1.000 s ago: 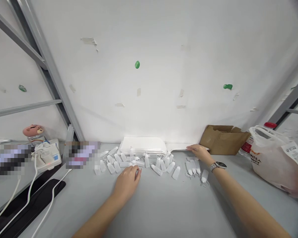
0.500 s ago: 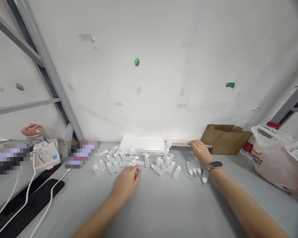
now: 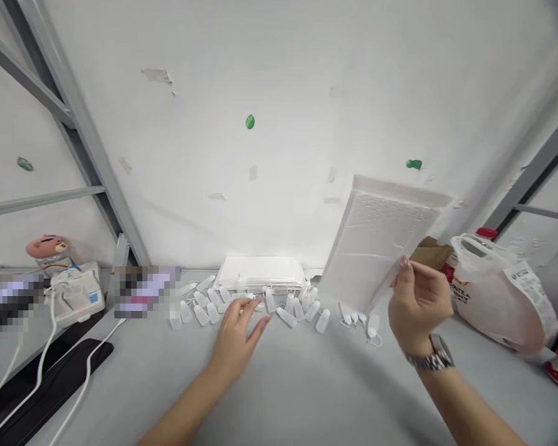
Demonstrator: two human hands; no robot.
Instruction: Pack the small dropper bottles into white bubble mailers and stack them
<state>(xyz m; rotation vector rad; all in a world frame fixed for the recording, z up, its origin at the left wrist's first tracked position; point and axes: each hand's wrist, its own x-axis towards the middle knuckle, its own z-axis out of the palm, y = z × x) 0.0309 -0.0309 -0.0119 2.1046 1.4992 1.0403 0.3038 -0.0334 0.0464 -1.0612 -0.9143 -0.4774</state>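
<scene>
My right hand pinches the lower right edge of a white bubble mailer, which stands tilted up off the table. My left hand has its fingers apart and hangs over the near side of several small translucent squeeze bottles; I see nothing in it. Behind these bottles lies a stack of white mailers. A smaller group of squeeze bottles lies under the raised mailer, partly hidden by it.
A brown cardboard box is mostly covered by the mailer and my right hand. To its right stands a full plastic bag. On the left are a white power strip, white cables and a pink bear figure.
My right hand has lifted a mailer up from the back of the table and brought it nearer. My left hand's fingers have spread. The view has shifted slightly right.
</scene>
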